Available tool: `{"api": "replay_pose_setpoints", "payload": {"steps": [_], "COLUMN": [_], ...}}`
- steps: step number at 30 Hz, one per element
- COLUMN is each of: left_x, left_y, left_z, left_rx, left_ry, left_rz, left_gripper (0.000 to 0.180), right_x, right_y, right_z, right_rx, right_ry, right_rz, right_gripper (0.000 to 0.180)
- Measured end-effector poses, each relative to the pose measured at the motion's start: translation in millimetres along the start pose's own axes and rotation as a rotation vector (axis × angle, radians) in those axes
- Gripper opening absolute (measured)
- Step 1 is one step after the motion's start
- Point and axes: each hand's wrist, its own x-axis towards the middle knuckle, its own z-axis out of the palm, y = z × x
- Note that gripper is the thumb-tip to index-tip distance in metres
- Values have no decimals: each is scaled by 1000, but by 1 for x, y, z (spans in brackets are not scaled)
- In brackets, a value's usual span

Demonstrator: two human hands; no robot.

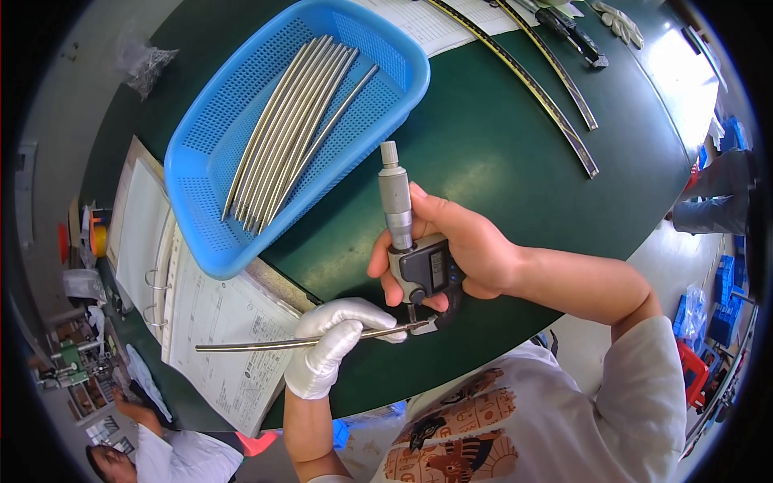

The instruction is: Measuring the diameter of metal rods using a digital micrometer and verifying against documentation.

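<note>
A single head-worn fisheye view looks steeply down from above the person's chest, close over the dark green table (499, 153), facing away from the body. Forearms enter from the lower edge; straight edges bow toward the rim, where the surroundings are probably too warped to judge.
</note>
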Motion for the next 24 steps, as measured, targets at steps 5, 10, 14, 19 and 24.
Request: {"api": "replay_pose_setpoints", "payload": {"steps": [5, 10, 14, 19, 24], "left_x": [0, 1, 1, 1, 1], "left_y": [0, 0, 0, 1, -1], "left_z": [1, 2, 2, 3, 1], "left_rx": [10, 11, 5, -4, -1], "left_ry": [9, 2, 0, -7, -9], "left_rz": [-10, 9, 16, 1, 5], "left_gripper": [34, 33, 32, 33, 33], "right_x": [0, -1, -1, -1, 0], "right_y": [1, 0, 0, 0, 1], "right_z": [-1, -1, 0, -1, -1], "right_rx": [5, -23, -61, -65, -80], "right_ry": [-7, -3, 19, 11, 7], "right_rz": [5, 9, 10, 9, 0], "right_gripper": [73, 73, 71, 70, 71]}}
